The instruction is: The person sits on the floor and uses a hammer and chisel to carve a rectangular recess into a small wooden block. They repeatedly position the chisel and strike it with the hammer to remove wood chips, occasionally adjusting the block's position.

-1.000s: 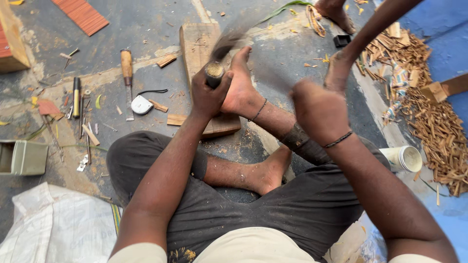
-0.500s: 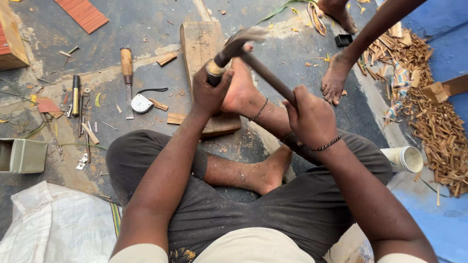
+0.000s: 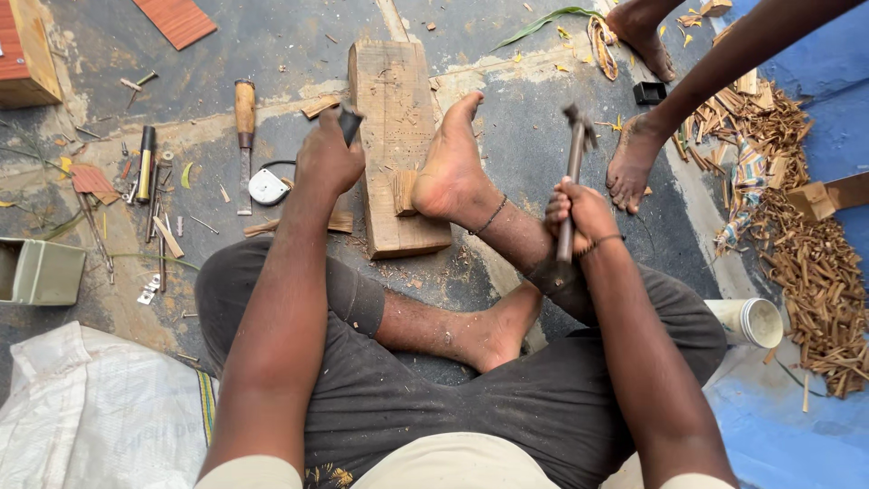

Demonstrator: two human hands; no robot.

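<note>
Wooden and well scarred, the block (image 3: 396, 136) is lying flat on the floor, and the seated person is pinning a small ribbed piece of wood (image 3: 404, 191) against it with the sole of one foot (image 3: 450, 167). The left hand (image 3: 328, 158) is closing firmly around a dark-handled tool (image 3: 349, 124), likely a chisel, its tip hidden just beyond the knuckles at the block's near edge. The right hand (image 3: 577, 210) is wrapping tightly around a hammer (image 3: 573, 177), head up and well off to the side of the chisel. This looks like the pause between blows; the next strike calls for the hammer landing squarely on the chisel's butt, clear of the toes. Another person's hand (image 3: 632, 163) is resting on the floor beyond the hammer.
</note>
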